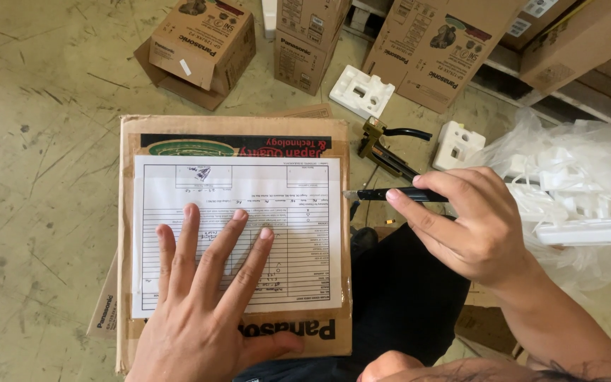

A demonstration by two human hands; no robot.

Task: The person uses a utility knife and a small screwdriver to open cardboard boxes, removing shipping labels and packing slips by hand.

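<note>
Pinning the form (238, 233) flat is the left hand (203, 304), its fingers (231, 247) spread open and pressed on the lower half of the sheet, gripping nothing. The form lies on top of a closed box (235, 131) that sits on the floor (44, 141) against the person's knees. The right hand (472, 223) is closed around a black pen (390, 194), held level, with the tip just at the sheet's right edge and not yet on the paper. To write cleanly here, my judgement: keep the left palm's weight steady so the sheet cannot creep, bring the tip down inside a ruled field, and press lightly, since cardboard gives under a point. A stapler-like tool (383, 152), white foam blocks (362, 90) and a plastic bag (574, 191) lie near the right hand; watch the elbow near the bag.
</note>
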